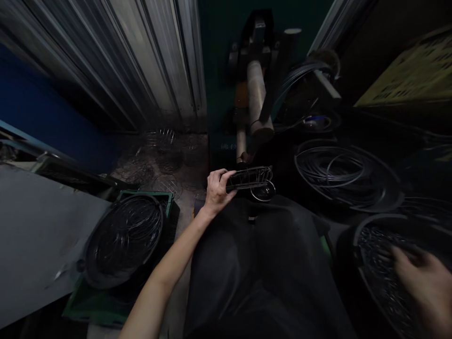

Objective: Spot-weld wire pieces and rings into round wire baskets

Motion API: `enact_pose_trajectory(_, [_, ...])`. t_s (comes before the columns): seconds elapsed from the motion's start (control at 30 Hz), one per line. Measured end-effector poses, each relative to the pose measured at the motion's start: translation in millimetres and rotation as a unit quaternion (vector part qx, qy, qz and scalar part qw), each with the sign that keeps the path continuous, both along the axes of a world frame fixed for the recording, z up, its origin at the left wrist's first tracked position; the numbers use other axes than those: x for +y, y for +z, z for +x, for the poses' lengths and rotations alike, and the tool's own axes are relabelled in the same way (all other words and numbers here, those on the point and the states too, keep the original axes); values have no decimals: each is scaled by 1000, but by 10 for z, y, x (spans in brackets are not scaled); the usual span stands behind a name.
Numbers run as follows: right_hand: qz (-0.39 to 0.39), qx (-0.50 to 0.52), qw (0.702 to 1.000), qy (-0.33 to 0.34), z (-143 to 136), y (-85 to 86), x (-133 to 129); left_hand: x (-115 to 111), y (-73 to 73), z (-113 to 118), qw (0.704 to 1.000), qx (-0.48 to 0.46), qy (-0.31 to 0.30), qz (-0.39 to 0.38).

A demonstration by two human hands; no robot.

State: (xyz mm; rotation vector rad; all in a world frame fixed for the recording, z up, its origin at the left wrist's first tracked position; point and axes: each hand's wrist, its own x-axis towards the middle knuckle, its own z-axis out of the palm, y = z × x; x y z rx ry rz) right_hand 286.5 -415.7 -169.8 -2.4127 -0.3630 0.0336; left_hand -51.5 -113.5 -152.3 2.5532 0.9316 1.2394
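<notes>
My left hand point(218, 190) grips one end of a small wire basket point(252, 178) just below the metal arms of a machine point(259, 99). A round wire ring point(263, 191) hangs at the basket's right end. At the lower right, my right hand point(422, 278) is over a black tub point(363, 268) filled with small metal pieces point(381, 273). Motion smears its fingers, so what it holds, if anything, cannot be made out.
A black tub of wire rings point(123, 240) rests on a green crate point(83, 301) at the left, beside a grey panel point(42, 240). Coiled wire point(330, 165) lies in another tub at the right. Loose wire pieces point(160, 139) cover the floor near a corrugated wall point(148, 56).
</notes>
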Motion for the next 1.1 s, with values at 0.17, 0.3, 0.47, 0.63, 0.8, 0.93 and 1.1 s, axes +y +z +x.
enact_pose_trajectory(0.17, [102,155,967,176,-859,447,954,-50,35,118,1000,19,12,2])
enact_pose_trajectory(0.3, [130,152,921,333,-1319,589,1451,-78,70,171,999,33,18,6])
enact_pose_trajectory(0.47, [173,207,888,373,-1571,606,1816,-93,101,212,999,50,21,-1])
enact_pose_trajectory(0.63, [185,191,882,388,-1694,519,1992,-90,96,242,998,55,21,-13])
enact_pose_trajectory(0.8, [209,131,895,372,-1783,434,2064,-77,76,244,998,60,15,-15])
enact_pose_trajectory(0.93, [218,103,903,356,-1860,439,2134,-68,72,247,998,59,15,-17])
enact_pose_trajectory(1.1, [217,52,904,364,-1927,432,2187,-47,67,246,998,50,22,-10])
